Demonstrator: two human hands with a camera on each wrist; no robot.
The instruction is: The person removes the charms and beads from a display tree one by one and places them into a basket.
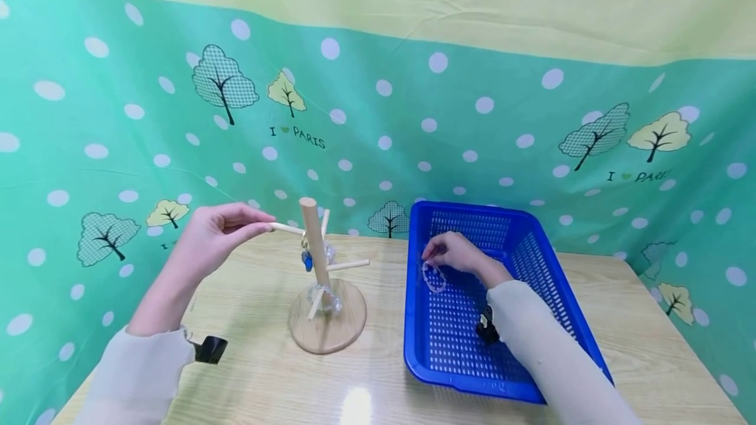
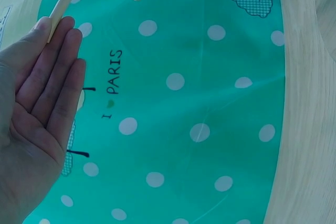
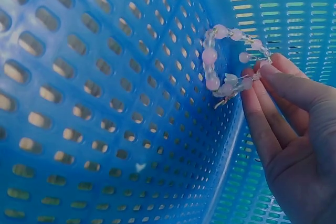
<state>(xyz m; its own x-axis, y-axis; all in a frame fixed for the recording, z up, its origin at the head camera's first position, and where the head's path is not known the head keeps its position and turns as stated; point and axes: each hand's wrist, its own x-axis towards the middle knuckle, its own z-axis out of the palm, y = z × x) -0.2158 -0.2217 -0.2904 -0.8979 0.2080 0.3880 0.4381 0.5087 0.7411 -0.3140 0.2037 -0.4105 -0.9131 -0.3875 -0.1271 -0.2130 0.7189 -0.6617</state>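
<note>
Pale wooden peg stand point(image 1: 315, 241), partly hung

Left hand point(image 1: 215, 237) pinched a peg point(image 1: 288, 228); right hand point(image 1: 457, 253), an unhung pink-and-clear beaded bracelet point(image 3: 209, 56).

Passable bench point(image 1: 384, 326) strip between wooden stand point(image 1: 315, 241) and blue basket point(image 1: 472, 382); pegs point(image 1: 354, 263) jut 1, 3, 7, 10 o'clock; basket walls block low passage at 3.

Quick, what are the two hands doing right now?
Left hand: closed, pinching a peg of the wooden stand.
Right hand: closed, holding a beaded bracelet inside the blue basket.
</note>
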